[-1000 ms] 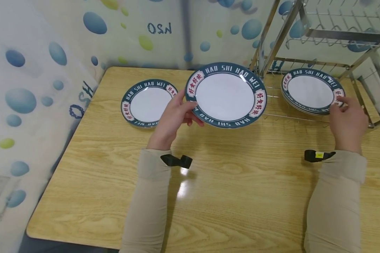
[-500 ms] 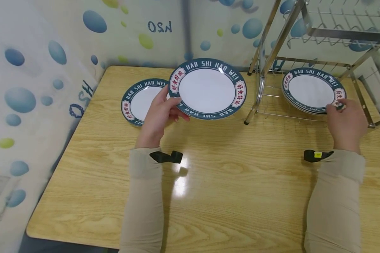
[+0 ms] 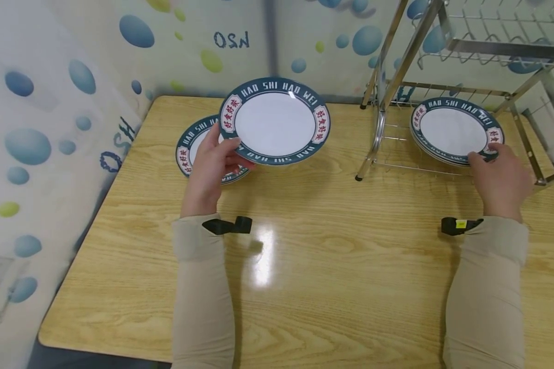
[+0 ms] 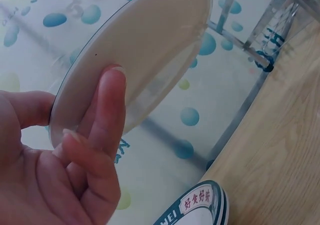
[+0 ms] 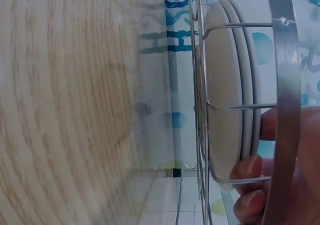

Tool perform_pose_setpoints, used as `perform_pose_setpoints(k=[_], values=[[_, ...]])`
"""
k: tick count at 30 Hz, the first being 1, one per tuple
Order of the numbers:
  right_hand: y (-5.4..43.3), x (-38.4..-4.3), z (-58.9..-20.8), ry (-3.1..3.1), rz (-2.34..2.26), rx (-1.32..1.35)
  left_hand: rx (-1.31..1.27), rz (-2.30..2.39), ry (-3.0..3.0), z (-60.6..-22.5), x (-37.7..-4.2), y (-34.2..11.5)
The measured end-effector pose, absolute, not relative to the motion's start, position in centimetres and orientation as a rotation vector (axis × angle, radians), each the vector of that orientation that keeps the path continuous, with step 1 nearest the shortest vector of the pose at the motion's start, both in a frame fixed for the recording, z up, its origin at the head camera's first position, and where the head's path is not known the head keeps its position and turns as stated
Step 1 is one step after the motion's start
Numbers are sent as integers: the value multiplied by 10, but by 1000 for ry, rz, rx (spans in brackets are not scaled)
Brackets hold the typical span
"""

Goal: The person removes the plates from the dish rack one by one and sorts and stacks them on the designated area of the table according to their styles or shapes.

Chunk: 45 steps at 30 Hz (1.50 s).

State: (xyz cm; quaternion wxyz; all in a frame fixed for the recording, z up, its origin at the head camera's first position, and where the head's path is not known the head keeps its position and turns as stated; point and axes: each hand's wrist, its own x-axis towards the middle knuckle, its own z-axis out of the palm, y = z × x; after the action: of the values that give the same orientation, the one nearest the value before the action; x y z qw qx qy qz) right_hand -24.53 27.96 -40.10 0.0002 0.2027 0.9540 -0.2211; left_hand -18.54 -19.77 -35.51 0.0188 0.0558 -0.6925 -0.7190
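Observation:
My left hand [image 3: 208, 166] holds a white plate [image 3: 275, 124] by its left rim, thumb on top and fingers beneath. Dark green lettering bands and red characters mark this rim. The plate is raised and tilted, its pale underside [image 4: 135, 60] filling much of the left wrist view. Below and left of it, partly covered, matching plates [image 3: 183, 155] lie on the table; two edges show in the left wrist view. My right hand [image 3: 503, 179] pinches the near right rim of a plate stack [image 3: 452, 132] in the rack. Three edges [image 5: 242, 85] show there; how many plates it grips, I cannot tell.
A metal wire dish rack [image 3: 411, 56] stands at the back right, with an upper shelf [image 3: 508, 50] over the stack. Bubble-patterned covering [image 3: 300, 31] lines the walls behind and left. The wooden table [image 3: 332, 287] extends toward me.
My left hand has carried its plate leftward and slightly farther away, so it now overlaps the plates on the table. My right hand has shifted slightly left along the rim of the stack.

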Motion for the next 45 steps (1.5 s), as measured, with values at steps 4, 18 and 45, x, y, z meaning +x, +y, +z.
perform_pose_setpoints(k=[4,18,45], values=[[280,-245,-402,3010,-679,623,211,-2211,-2085,-354,-184,-199],[277,-244,-401,2975,-659,650,305,-2214,-1874,-360,-181,-219],[277,-247,-401,3024,-674,673,470,-2154,-1926,-381,-186,-239]])
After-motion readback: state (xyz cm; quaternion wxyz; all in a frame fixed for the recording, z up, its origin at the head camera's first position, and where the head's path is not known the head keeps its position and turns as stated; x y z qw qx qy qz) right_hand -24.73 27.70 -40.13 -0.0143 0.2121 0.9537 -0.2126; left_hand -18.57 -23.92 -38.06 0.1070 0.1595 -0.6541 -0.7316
